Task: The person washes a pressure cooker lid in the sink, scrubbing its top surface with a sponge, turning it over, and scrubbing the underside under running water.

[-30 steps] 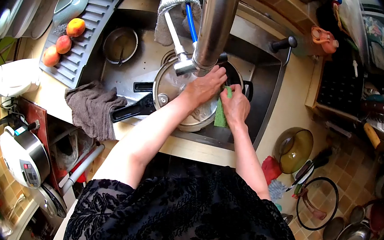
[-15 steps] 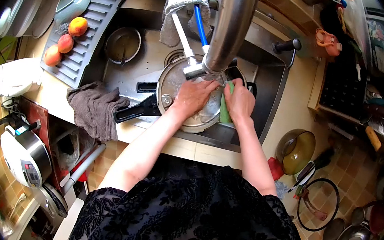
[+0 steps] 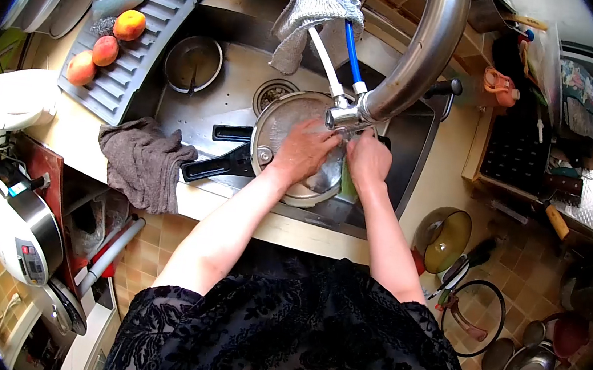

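A round metal pot lid [image 3: 274, 120] with black handles lies in the sink under running water. My left hand [image 3: 305, 151] rests on it with the fingers spread, wet, reaching toward the stream. On the lid's right side my right hand [image 3: 369, 158] is closed round a green sponge [image 3: 347, 183], most of which is hidden beneath the hand. Above both hands hangs the faucet head [image 3: 345, 114], joined to a curved metal spout [image 3: 428, 54] and to white and blue hoses.
A small metal bowl [image 3: 193, 65] stands in the sink's left part. Peaches [image 3: 105, 51] and a pale dish sit on the grey drying rack [image 3: 116, 84]. A brown cloth [image 3: 144, 164] drapes over the counter edge. A yellowish glass bowl [image 3: 444, 240] is at right.
The view has shifted, so the faucet appears farther right. My left hand's fingers look more spread over the lid, and less of the sponge shows beside my right hand.
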A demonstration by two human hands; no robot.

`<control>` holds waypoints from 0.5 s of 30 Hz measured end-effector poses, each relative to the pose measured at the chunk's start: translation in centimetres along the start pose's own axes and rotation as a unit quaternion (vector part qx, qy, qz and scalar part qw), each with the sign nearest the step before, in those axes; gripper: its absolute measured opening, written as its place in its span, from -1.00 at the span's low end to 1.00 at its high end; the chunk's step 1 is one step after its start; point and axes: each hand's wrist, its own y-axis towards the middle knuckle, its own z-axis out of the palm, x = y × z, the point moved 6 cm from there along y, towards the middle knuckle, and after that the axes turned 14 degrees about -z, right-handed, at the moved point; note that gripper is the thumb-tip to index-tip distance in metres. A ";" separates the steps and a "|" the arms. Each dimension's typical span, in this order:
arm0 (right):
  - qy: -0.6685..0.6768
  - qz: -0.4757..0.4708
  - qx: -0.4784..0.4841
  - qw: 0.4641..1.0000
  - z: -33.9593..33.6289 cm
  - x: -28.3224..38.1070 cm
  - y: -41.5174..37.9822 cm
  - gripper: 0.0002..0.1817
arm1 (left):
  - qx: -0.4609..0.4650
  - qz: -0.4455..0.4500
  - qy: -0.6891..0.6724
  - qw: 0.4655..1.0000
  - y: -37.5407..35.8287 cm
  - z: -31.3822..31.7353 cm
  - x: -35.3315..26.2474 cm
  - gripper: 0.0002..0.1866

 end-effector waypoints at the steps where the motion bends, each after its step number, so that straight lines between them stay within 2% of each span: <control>1: -0.010 -0.025 -0.005 1.000 0.1 0.1 1.2 -0.72 | 0.001 0.005 0.008 1.000 0.1 -0.1 0.0 -0.55; 2: -0.019 -0.050 -0.011 0.999 0.5 0.2 2.7 -0.72 | 0.003 0.010 0.018 1.000 0.1 -0.2 -0.1 -0.55; 3: -0.038 -0.116 -0.093 0.988 1.8 0.1 4.0 -0.72 | 0.005 0.014 0.028 0.999 0.1 -0.2 -0.1 -0.56; 5: 0.006 -0.156 -0.151 0.976 0.9 0.8 4.4 -0.73 | -0.006 -0.007 0.016 1.000 0.1 -0.4 0.0 -0.57; 7: 0.026 -0.112 -0.082 0.990 0.8 0.4 3.6 -0.73 | 0.015 -0.037 0.006 0.999 -0.2 0.4 0.5 -0.62; 8: 0.027 -0.052 -0.058 0.997 0.7 -0.2 3.1 -0.69 | 0.003 -0.043 -0.002 0.999 0.0 -0.1 0.4 -0.62; 10: 0.011 -0.013 -0.013 1.000 0.9 -0.9 0.6 -0.68 | -0.001 -0.047 -0.013 0.999 0.0 -0.7 0.1 -0.63; 13: 0.021 0.042 -0.001 0.999 0.6 -0.9 -1.0 -0.69 | 0.004 -0.043 -0.014 0.999 -0.1 -1.3 -0.3 -0.62; 15: 0.001 -0.021 -0.014 1.000 1.5 -0.6 0.2 -0.72 | 0.005 -0.035 0.001 0.999 -0.3 -1.2 -0.2 -0.59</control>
